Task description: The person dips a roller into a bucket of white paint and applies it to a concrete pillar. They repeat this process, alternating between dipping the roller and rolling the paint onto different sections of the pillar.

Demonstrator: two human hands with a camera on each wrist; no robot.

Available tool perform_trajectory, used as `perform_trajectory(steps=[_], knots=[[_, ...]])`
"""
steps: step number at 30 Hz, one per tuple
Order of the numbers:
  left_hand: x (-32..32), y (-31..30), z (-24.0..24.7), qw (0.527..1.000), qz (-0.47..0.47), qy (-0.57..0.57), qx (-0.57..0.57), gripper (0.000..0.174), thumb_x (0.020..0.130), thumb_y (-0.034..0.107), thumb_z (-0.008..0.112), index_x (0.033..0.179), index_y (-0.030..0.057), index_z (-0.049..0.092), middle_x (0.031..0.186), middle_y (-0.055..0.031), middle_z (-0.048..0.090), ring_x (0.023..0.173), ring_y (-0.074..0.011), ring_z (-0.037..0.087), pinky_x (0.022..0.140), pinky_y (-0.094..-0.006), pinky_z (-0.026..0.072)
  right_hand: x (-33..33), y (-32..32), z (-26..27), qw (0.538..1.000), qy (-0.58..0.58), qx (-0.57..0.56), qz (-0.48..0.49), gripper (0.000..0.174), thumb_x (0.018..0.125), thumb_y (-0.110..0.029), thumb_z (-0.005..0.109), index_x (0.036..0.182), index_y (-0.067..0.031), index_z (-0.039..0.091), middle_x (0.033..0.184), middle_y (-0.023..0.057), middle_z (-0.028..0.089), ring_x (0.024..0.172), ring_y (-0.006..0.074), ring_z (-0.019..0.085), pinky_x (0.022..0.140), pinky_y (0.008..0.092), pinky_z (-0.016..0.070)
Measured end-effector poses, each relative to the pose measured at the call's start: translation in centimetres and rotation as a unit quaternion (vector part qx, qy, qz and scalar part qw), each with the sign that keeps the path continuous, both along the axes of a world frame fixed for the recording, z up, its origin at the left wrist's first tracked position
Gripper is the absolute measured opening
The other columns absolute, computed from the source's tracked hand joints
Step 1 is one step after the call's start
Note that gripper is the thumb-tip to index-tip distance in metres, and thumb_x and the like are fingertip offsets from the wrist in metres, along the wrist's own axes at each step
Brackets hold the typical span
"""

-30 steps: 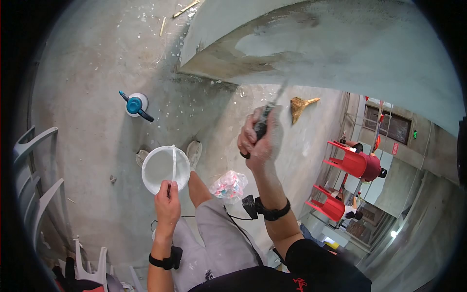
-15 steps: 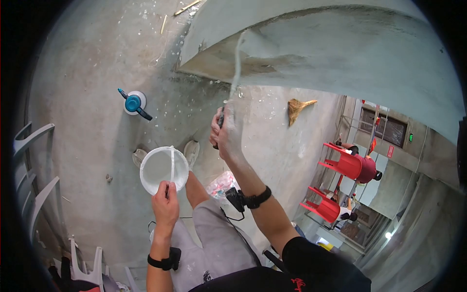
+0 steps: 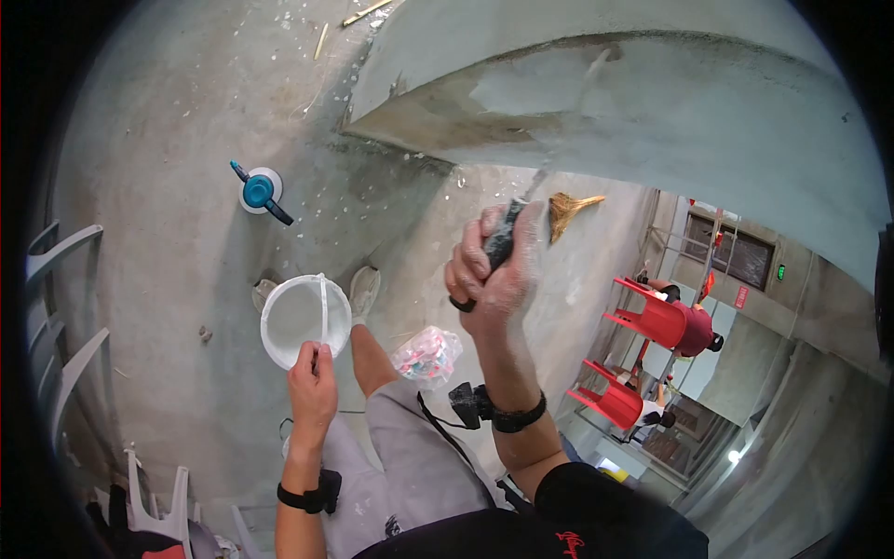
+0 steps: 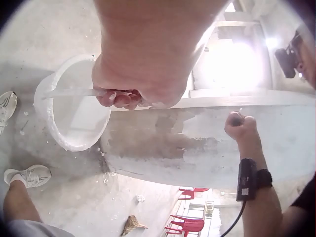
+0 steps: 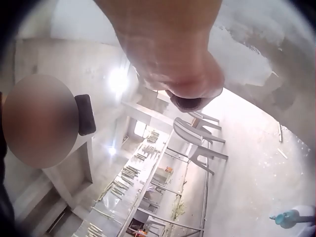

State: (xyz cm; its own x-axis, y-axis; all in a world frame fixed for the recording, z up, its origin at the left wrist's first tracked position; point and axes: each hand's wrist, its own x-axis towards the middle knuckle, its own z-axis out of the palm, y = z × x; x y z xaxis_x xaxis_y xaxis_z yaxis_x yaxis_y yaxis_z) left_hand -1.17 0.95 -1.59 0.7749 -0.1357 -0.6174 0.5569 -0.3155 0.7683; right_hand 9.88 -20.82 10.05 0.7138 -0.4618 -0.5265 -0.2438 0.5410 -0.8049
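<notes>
Right hand (image 3: 500, 284), its grip curled tightly around the dark handle of a long thin tool (image 3: 504, 240), is just right of centre in the head view. That tool is the thing to watch: it leaves the fist on its upper side, long axis slanting up and slightly right, its blurred blade pointing toward the curved grey surface (image 3: 670, 121) that fills the upper right. I judge that the next move turns on how the blade meets that surface; whether they touch, I cannot tell. Lower left of the fist, well apart from it, the white bucket (image 3: 264, 322) has its mouth toward the camera; the left hand (image 3: 313, 393) is nearer, fingers curled on the lower end of the white bar (image 3: 324, 303) crossing the mouth roughly vertically.
</notes>
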Motion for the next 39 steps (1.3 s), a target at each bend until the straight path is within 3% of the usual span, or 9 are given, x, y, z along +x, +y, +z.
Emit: perform_trajectory(steps=[3, 8, 11, 15, 19, 26, 37, 39], knots=[[0.3, -0.1, 0.1, 1.000, 0.004, -0.005, -0.007, 0.023, 0.095, 0.016, 0.051, 0.081, -0.0009, 0.048, 0.058, -0.0074, 0.040, 0.054, -0.0126, 0.034, 0.050, -0.0315, 0.0303, 0.3, 0.6, -2.5, 0.999, -0.017, 0.046, -0.001, 0.046, 0.099, -0.055, 0.034, 0.084, -0.0126, 0.043, 0.051, -0.0011, 0.035, 0.034, 0.0088, 0.027, 0.031, 0.0257, 0.0234], [1.1, 0.3, 0.7, 1.000, -0.008, 0.015, 0.003, 0.022, 0.096, 0.015, 0.051, 0.081, -0.0012, 0.049, 0.057, -0.0064, 0.040, 0.054, -0.0110, 0.034, 0.050, -0.0307, 0.0301, 0.3, 0.3, -10.0, 0.992, 0.101, -0.027, 0.065, 0.045, 0.099, -0.054, 0.035, 0.083, -0.0130, 0.042, 0.052, -0.0023, 0.035, 0.033, 0.0078, 0.027, 0.031, 0.0253, 0.0242], [0.3, 0.8, -0.1, 1.000, 0.006, 0.002, -0.002, 0.022, 0.096, 0.015, 0.051, 0.081, -0.0015, 0.049, 0.057, -0.0064, 0.041, 0.054, -0.0110, 0.034, 0.050, -0.0304, 0.0302, 0.5, 0.5, -10.5, 0.989, 0.132, -0.011, 0.061, 0.045, 0.099, -0.054, 0.036, 0.082, -0.0130, 0.042, 0.052, -0.0028, 0.036, 0.033, 0.0073, 0.027, 0.031, 0.0254, 0.0239], [0.1, 1.3, -0.5, 1.000, 0.005, 0.015, -0.006, 0.022, 0.096, 0.015, 0.051, 0.082, -0.0017, 0.050, 0.058, -0.0069, 0.041, 0.054, -0.0116, 0.034, 0.050, -0.0308, 0.0306, 0.9, 1.3, -6.3, 0.991, 0.128, 0.013, 0.036, 0.044, 0.100, -0.053, 0.035, 0.082, -0.0131, 0.042, 0.052, -0.0038, 0.034, 0.033, 0.0069, 0.026, 0.030, 0.0251, 0.0231], [-0.1, 1.6, -0.5, 1.000, 0.012, 0.010, -0.001, 0.021, 0.095, 0.014, 0.051, 0.083, -0.0022, 0.050, 0.059, -0.0086, 0.043, 0.055, -0.0132, 0.036, 0.051, -0.0318, 0.0325, 0.2, 1.5, -0.2, 0.998, 0.034, 0.041, -0.016, 0.043, 0.101, -0.051, 0.032, 0.085, -0.0124, 0.043, 0.053, -0.0044, 0.032, 0.032, 0.0063, 0.025, 0.028, 0.0227, 0.0238], [0.1, 2.0, -0.3, 1.000, 0.028, -0.001, -0.010, 0.020, 0.095, 0.014, 0.051, 0.084, -0.0027, 0.051, 0.060, -0.0108, 0.046, 0.055, -0.0147, 0.039, 0.052, -0.0326, 0.0341, 0.3, -0.1, 9.6, 0.995, -0.090, -0.036, -0.009, 0.046, 0.102, -0.049, 0.030, 0.087, -0.0085, 0.044, 0.053, -0.0021, 0.033, 0.032, 0.0057, 0.026, 0.027, 0.0209, 0.0246], [0.7, 2.2, 0.2, 0.999, 0.029, -0.008, -0.012, 0.020, 0.095, 0.013, 0.050, 0.084, -0.0029, 0.052, 0.060, -0.0098, 0.049, 0.055, -0.0153, 0.042, 0.052, -0.0334, 0.0351, 2.4, 2.2, 9.6, 0.986, -0.027, -0.158, -0.042, 0.047, 0.101, -0.053, 0.030, 0.086, -0.0104, 0.043, 0.052, -0.0023, 0.032, 0.034, 0.0068, 0.023, 0.031, 0.0224, 0.0211], [0.9, 2.4, 0.0, 1.000, 0.027, -0.003, -0.011, 0.020, 0.095, 0.013, 0.050, 0.084, -0.0029, 0.051, 0.061, -0.0096, 0.049, 0.056, -0.0153, 0.042, 0.052, -0.0332, 0.0353, 2.6, 2.2, 8.6, 0.995, -0.045, -0.089, -0.025, 0.047, 0.100, -0.054, 0.032, 0.087, -0.0106, 0.042, 0.054, 0.0001, 0.034, 0.035, 0.0096, 0.026, 0.032, 0.0252, 0.0233]])
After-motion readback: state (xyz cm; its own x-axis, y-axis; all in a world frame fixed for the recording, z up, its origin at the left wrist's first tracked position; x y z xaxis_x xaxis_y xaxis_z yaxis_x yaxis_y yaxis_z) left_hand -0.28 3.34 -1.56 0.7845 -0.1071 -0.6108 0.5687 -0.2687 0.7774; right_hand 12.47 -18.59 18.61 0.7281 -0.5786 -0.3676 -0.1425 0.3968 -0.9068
